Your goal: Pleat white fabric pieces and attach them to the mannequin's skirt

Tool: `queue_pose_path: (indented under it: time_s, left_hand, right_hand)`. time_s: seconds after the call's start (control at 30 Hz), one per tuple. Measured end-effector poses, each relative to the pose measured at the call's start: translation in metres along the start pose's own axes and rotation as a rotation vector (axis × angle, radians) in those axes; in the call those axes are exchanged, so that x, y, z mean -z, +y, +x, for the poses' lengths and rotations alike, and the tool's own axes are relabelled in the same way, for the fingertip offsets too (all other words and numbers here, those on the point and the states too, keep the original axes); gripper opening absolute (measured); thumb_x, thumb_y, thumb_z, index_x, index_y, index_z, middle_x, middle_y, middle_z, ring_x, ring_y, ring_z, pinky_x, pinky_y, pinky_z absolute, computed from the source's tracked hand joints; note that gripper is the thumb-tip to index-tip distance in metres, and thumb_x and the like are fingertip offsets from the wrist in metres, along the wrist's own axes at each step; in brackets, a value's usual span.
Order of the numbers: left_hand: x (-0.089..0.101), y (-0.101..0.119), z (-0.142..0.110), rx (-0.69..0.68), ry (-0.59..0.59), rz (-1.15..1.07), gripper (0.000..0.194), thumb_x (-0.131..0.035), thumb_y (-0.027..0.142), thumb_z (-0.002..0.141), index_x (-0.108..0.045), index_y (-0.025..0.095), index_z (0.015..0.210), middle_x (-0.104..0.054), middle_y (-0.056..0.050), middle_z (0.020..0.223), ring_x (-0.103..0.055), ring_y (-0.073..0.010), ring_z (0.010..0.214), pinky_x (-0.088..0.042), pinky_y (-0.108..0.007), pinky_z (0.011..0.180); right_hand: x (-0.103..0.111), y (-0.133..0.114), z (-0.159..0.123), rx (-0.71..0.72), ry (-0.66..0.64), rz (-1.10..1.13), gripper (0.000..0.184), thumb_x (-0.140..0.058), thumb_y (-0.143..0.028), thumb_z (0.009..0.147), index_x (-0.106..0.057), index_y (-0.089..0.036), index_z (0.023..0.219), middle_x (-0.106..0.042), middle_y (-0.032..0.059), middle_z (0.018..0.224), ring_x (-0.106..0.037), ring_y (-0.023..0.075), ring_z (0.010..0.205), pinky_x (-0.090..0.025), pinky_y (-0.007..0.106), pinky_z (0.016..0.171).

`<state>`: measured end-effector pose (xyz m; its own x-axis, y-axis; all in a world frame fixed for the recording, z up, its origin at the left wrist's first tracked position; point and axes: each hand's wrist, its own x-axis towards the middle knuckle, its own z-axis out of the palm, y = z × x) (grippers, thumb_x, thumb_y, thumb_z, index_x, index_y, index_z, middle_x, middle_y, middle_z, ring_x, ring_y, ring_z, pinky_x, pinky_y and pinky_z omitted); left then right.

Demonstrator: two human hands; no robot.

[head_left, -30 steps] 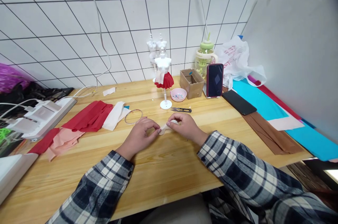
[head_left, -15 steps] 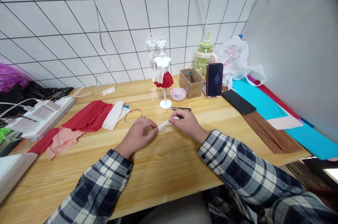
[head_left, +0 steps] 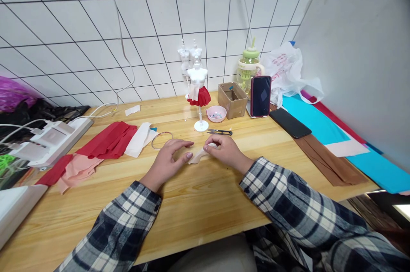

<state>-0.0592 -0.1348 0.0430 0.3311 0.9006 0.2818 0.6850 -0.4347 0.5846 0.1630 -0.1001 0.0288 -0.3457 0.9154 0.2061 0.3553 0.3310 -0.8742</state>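
Between my hands lies a small strip of white cloth (head_left: pixel 199 156). My right hand (head_left: pixel 225 150) pinches the strip's right end between thumb and fingers. At the other end, my left hand (head_left: pixel 169 159) has its thumb and fingers apart, the thumb close to the cloth's tip; whether it touches I cannot tell. Just beyond my right hand are thread snips (head_left: pixel 220 132) with a dark handle. Behind them stands a small white dress form (head_left: pixel 197 77) wearing a red pleated skirt (head_left: pixel 199 97), with a pale cloth piece hanging over its front.
A pink dish of beads (head_left: pixel 217 115), a cardboard box (head_left: pixel 233 100) and a propped phone (head_left: pixel 260 96) stand at the back. Red cloth (head_left: pixel 107 140) and a hoop (head_left: pixel 162 140) lie left. A black phone (head_left: pixel 290 122) rests on brown cloth (head_left: pixel 329 161) at right. A power strip (head_left: pixel 60 141) sits far left.
My left thumb and fingers have come apart and let go of the cloth's left end. My right hand keeps its pinch in nearly the same place.
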Motion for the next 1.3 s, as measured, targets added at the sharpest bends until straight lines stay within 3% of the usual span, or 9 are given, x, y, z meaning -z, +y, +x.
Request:
queue_pose_path:
  time_s: [0.23,0.43,0.73,0.83,0.9,0.97,1.13,1.3]
  left_hand:
    - [-0.015,0.008,0.001,-0.043,0.044,-0.103,0.017,-0.062,0.032,0.087,-0.071,0.019,0.081,-0.071,-0.007,0.091,-0.064,-0.0203,0.089,-0.047,-0.036,0.086]
    - [-0.015,0.004,-0.001,0.036,0.046,-0.075,0.015,-0.061,0.031,0.086,-0.069,0.02,0.08,-0.071,-0.004,0.087,-0.064,-0.0193,0.086,-0.047,-0.034,0.084]
    - [-0.01,0.004,-0.001,0.138,-0.043,-0.051,0.023,-0.057,0.038,0.086,-0.068,0.02,0.078,-0.072,-0.005,0.087,-0.065,-0.0215,0.085,-0.048,-0.036,0.084]
    - [-0.009,0.006,-0.002,0.148,-0.068,-0.104,0.028,-0.057,0.043,0.086,-0.071,0.02,0.092,-0.073,-0.007,0.097,-0.066,-0.0246,0.095,-0.048,-0.04,0.09]
    - [-0.01,0.01,-0.003,0.143,-0.051,-0.188,0.042,-0.06,0.048,0.084,-0.067,0.02,0.115,-0.07,-0.01,0.117,-0.062,-0.0274,0.11,-0.046,-0.043,0.099]
    - [-0.012,0.016,-0.002,0.15,-0.019,-0.271,0.054,-0.064,0.05,0.081,-0.062,0.02,0.126,-0.065,-0.011,0.129,-0.058,-0.0286,0.119,-0.043,-0.043,0.104]
    - [-0.019,0.027,-0.001,0.282,-0.052,-0.44,0.034,-0.06,0.049,0.086,-0.072,0.019,0.095,-0.075,-0.006,0.091,-0.068,-0.0215,0.084,-0.053,-0.033,0.08]
    - [-0.021,0.023,-0.002,0.328,-0.063,-0.396,0.028,-0.066,0.046,0.081,-0.073,0.019,0.078,-0.072,-0.002,0.074,-0.062,-0.0171,0.069,-0.048,-0.025,0.064]
  right_hand:
    - [-0.008,-0.006,-0.006,0.062,-0.038,0.001,0.01,-0.066,-0.026,0.08,-0.07,-0.017,0.079,-0.068,-0.0008,0.073,-0.054,0.0113,0.067,-0.038,0.023,0.063]
    - [-0.005,0.003,-0.001,-0.06,-0.069,0.077,0.016,-0.066,-0.031,0.079,-0.071,-0.016,0.08,-0.064,-0.0009,0.067,-0.052,0.0101,0.058,-0.039,0.022,0.056]
    - [0.0,0.01,0.004,-0.088,-0.065,0.144,0.018,-0.068,-0.033,0.077,-0.071,-0.015,0.079,-0.067,0.0016,0.07,-0.055,0.0123,0.062,-0.042,0.024,0.059]
    - [0.0,0.008,0.003,-0.074,-0.084,0.16,0.016,-0.067,-0.031,0.077,-0.07,-0.015,0.079,-0.066,0.0012,0.07,-0.054,0.0117,0.06,-0.041,0.023,0.058]
    - [-0.001,0.005,0.001,-0.036,-0.092,0.155,0.015,-0.065,-0.03,0.079,-0.068,-0.015,0.08,-0.065,0.0005,0.07,-0.053,0.0109,0.059,-0.041,0.022,0.056]
    - [-0.003,0.0,-0.002,0.01,-0.092,0.147,0.015,-0.062,-0.031,0.083,-0.066,-0.016,0.082,-0.065,0.0,0.071,-0.053,0.0102,0.059,-0.04,0.021,0.056]
    - [-0.009,-0.008,-0.008,0.068,-0.099,0.064,0.011,-0.062,-0.027,0.085,-0.067,-0.018,0.085,-0.066,-0.0008,0.071,-0.055,0.0104,0.06,-0.039,0.021,0.056]
    - [-0.009,-0.007,-0.008,0.058,-0.105,0.031,0.013,-0.061,-0.029,0.087,-0.068,-0.018,0.089,-0.065,-0.0009,0.07,-0.056,0.0113,0.062,-0.041,0.022,0.059]
